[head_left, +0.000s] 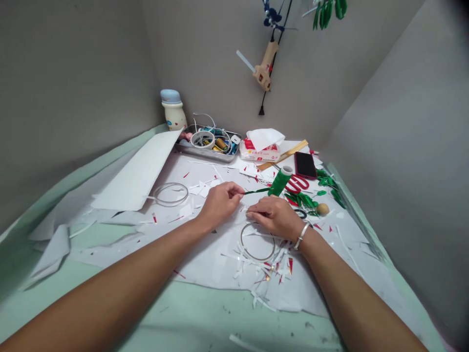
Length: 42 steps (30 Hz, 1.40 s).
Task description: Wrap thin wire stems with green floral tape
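My left hand (224, 201) pinches the end of a dark green strand (257, 190) between thumb and fingertips. The strand runs right to a spool of green thread (280, 181), which stands tilted on the paper. Just in front of the spool, my right hand (275, 215) has its fingers curled together; whatever lies between its fingertips is too small to make out. A thin metal ring (273, 250) lies flat below this hand, beside white and red paper scraps (271, 269). Behind the right hand are red-handled scissors (297, 184) and glossy green leaf pieces (306, 200).
At the back stand a metal tray (216, 155) of spools and tape, a tissue pack (260, 150) and a cream bottle (174, 111). A phone (305, 165) and wooden ball (322, 209) lie right. White card (141, 168) leans left. A glue gun (264, 68) hangs on the wall.
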Available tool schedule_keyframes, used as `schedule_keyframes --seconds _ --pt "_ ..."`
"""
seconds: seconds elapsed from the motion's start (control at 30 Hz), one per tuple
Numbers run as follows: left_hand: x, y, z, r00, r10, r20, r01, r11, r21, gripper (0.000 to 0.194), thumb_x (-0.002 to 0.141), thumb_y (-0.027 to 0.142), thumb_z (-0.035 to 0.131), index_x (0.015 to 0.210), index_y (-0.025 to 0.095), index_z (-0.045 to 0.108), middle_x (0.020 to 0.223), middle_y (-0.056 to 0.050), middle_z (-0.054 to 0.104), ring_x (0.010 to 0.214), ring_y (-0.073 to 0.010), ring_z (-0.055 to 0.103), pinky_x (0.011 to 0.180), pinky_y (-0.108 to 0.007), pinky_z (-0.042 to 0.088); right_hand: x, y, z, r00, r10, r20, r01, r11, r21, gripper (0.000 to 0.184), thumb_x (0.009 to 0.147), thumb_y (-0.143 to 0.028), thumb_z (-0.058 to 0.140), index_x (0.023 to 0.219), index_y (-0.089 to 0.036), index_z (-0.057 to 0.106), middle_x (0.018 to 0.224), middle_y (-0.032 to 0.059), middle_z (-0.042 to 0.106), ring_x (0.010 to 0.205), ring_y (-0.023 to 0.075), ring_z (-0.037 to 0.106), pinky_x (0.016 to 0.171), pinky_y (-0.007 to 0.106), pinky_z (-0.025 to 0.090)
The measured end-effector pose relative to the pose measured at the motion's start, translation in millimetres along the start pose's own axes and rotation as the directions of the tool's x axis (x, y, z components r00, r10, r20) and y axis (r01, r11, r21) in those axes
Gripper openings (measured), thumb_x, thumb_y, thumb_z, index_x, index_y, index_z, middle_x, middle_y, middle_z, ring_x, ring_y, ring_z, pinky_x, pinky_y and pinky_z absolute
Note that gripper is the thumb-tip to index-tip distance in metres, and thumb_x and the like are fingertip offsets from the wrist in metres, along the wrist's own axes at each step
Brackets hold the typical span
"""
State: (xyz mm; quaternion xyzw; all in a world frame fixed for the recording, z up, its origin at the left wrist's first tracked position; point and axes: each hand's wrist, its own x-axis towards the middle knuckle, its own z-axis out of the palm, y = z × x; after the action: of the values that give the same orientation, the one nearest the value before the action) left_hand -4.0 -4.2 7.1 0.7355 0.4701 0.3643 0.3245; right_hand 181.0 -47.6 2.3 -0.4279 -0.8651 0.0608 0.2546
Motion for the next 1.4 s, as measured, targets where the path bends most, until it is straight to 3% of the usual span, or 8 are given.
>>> schedule_keyframes --seconds 0.17,0.33,0.5,0.67,0.9,1.07,1.2,1.4 --pt "-3.7 -0.5 -0.4 0.981 0.173 0.084 -0.189 0.948 0.257 0.018 0.075 0.014 0.051 0.081 0.017 0.067 0.081 -0.003 0.065 0.071 -0.0143 0.057 0.067 -0.027 0.044 -0.8 0.2 -6.7 0.993 -0.021 -0.116 0.016 0.999 -0.044 0.017 0.086 -0.029 0.057 0.085 -0.021 0.072 0.065 0.0016 0.064 0.064 0.0128 0.055 0.066 0.027 0.036" --pt "-8.1 3.3 1.9 0.921 0.252 0.298 -0.295 0.949 0.109 0.019 0.076 0.013 0.052 0.084 0.018 0.068 0.082 -0.002 0.064 0.074 -0.0133 0.057 0.072 -0.027 0.044 -1.4 10.3 -11.0 0.957 0.167 -0.238 -0.123 0.974 0.19 0.017 0.085 -0.028 0.058 0.083 -0.02 0.073 0.071 0.0021 0.068 0.065 0.013 0.059 0.065 0.025 0.042" --pt "-7.0 6.2 1.5 0.935 0.123 0.334 -0.046 0.972 -0.229 0.014 0.077 0.021 0.054 0.085 0.016 0.065 0.078 -0.002 0.065 0.068 -0.0109 0.057 0.063 -0.023 0.044 -4.0 23.0 -8.7 0.93 0.322 -0.177 -0.245 0.902 0.355 0.021 0.083 -0.035 0.059 0.084 -0.019 0.073 0.081 0.0032 0.072 0.072 0.0164 0.064 0.065 0.026 0.048" --pt "-1.8 3.2 0.6 0.973 0.003 0.23 0.083 0.928 -0.363 0.017 0.076 0.027 0.059 0.087 0.014 0.063 0.07 0.0 0.063 0.062 -0.0101 0.058 0.062 -0.022 0.045 -2.5 12.4 -3.2 0.971 0.236 -0.046 -0.218 0.945 0.245 0.02 0.085 -0.028 0.056 0.087 -0.02 0.074 0.082 0.0031 0.073 0.071 0.0153 0.064 0.065 0.025 0.047" --pt "1.2 -2.7 -1.2 1.0 0.013 0.002 -0.014 0.999 0.039 0.014 0.077 0.021 0.054 0.083 0.016 0.066 0.079 -0.003 0.066 0.069 -0.0143 0.059 0.067 -0.028 0.045 0.4 -3.2 -0.6 1.0 -0.015 -0.007 0.015 1.0 -0.021 0.015 0.085 -0.026 0.058 0.086 -0.022 0.072 0.071 0.002 0.069 0.068 0.0135 0.058 0.069 0.027 0.038" --pt "-4.4 -0.6 -0.2 0.97 0.188 0.157 -0.223 0.943 0.246 0.017 0.075 0.013 0.051 0.081 0.017 0.067 0.081 -0.004 0.064 0.073 -0.0155 0.057 0.068 -0.028 0.043 -0.1 -0.5 -6.7 0.988 0.022 -0.154 -0.021 1.0 0.009 0.017 0.086 -0.029 0.057 0.085 -0.021 0.072 0.07 0.0027 0.068 0.066 0.0135 0.057 0.068 0.027 0.038" --pt "-8.4 3.3 2.4 0.917 0.258 0.304 -0.301 0.948 0.105 0.018 0.077 0.013 0.051 0.084 0.018 0.067 0.082 -0.003 0.063 0.074 -0.0137 0.056 0.07 -0.026 0.043 -1.4 10.2 -10.3 0.95 0.199 -0.24 -0.153 0.968 0.198 0.018 0.085 -0.029 0.057 0.084 -0.02 0.072 0.074 0.0025 0.069 0.067 0.0135 0.06 0.065 0.026 0.043" --pt "-7.1 8.4 1.2 0.951 0.09 0.295 -0.002 0.959 -0.285 0.014 0.078 0.024 0.055 0.086 0.015 0.064 0.075 -0.002 0.064 0.066 -0.011 0.056 0.062 -0.023 0.045 -5.8 23.6 -7.9 0.935 0.347 -0.076 -0.295 0.878 0.378 0.023 0.083 -0.036 0.058 0.085 -0.018 0.072 0.079 0.0022 0.072 0.069 0.016 0.063 0.062 0.025 0.047"
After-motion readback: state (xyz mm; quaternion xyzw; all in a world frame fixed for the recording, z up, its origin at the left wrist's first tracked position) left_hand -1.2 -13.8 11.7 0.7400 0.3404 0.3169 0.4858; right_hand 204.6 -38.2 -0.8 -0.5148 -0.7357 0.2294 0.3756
